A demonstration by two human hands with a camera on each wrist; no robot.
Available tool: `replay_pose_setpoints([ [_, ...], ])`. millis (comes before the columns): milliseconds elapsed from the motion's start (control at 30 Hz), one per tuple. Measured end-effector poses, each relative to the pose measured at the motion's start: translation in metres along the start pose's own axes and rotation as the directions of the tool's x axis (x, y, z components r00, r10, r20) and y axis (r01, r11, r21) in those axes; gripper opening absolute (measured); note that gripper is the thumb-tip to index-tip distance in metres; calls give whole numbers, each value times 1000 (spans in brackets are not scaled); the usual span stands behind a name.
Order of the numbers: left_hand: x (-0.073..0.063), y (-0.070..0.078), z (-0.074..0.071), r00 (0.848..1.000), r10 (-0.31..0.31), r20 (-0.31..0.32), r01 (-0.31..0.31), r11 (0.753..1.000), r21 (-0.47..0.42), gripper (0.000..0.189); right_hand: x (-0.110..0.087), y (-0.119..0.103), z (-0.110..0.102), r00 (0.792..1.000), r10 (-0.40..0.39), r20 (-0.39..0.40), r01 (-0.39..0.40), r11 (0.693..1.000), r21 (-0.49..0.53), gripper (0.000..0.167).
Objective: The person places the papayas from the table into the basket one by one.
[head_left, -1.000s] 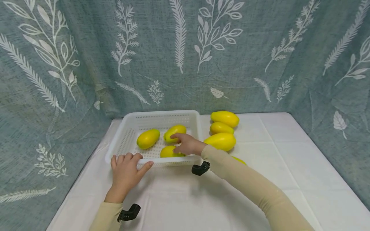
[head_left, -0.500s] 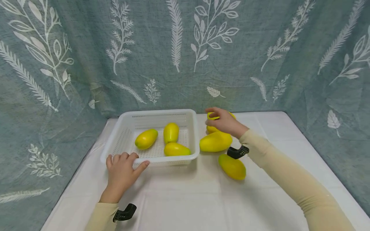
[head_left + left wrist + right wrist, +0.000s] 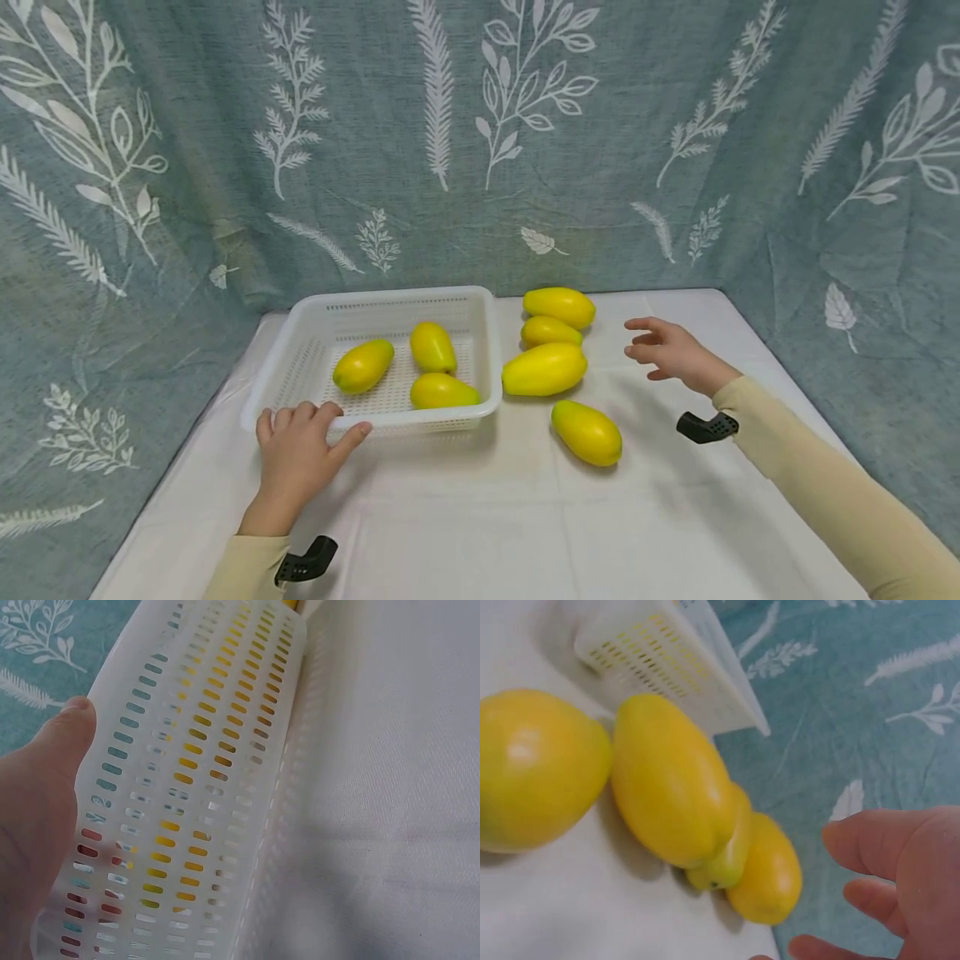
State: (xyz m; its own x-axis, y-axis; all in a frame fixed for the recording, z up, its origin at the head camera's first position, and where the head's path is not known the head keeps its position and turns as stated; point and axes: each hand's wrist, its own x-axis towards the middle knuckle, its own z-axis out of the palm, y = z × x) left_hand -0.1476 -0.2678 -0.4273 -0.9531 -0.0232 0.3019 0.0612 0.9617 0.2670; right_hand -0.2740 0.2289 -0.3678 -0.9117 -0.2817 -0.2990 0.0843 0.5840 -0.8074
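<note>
My left hand [image 3: 294,454] holds the near rim of a white perforated plastic basket [image 3: 258,387]; in the left wrist view the thumb [image 3: 71,735] lies at its outer wall, and the fingers show through the slots. Inside the basket lie three yellow papayas: one at the left [image 3: 363,367], one at the back [image 3: 432,347], one by the near wall [image 3: 444,391]. Over the table's right side, my right hand [image 3: 675,350] hovers with loosely spread fingers and nothing in them. Nearest to it on the table are a large papaya [image 3: 545,369] and a green-tipped papaya [image 3: 587,433].
Behind the large papaya, a smaller papaya [image 3: 551,332] and another papaya [image 3: 559,307] sit close together beside the basket's right wall. A white cloth covers the table [image 3: 465,517]. A grey-green leaf-print curtain [image 3: 420,125] hangs behind and at both sides.
My right hand has come out of the basket, passed over the papayas on the table and moved off to the right. The back papaya in the basket has turned. My left hand stays on the rim.
</note>
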Motion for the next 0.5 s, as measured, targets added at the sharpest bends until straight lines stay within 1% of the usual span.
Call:
replay_pose_setpoints([
  [100,0,1,0,1000,0,3,0,1000,0,53,-2,11,2,1000,2,7,-2,1000,15,66],
  [200,0,1,0,1000,-4,11,4,1000,3,53,-4,17,5,1000,6,18,-6,999,33,66],
  [500,0,0,1,1000,-1,8,1,1000,2,53,-8,23,20,996,-17,91,12,999,52,66],
])
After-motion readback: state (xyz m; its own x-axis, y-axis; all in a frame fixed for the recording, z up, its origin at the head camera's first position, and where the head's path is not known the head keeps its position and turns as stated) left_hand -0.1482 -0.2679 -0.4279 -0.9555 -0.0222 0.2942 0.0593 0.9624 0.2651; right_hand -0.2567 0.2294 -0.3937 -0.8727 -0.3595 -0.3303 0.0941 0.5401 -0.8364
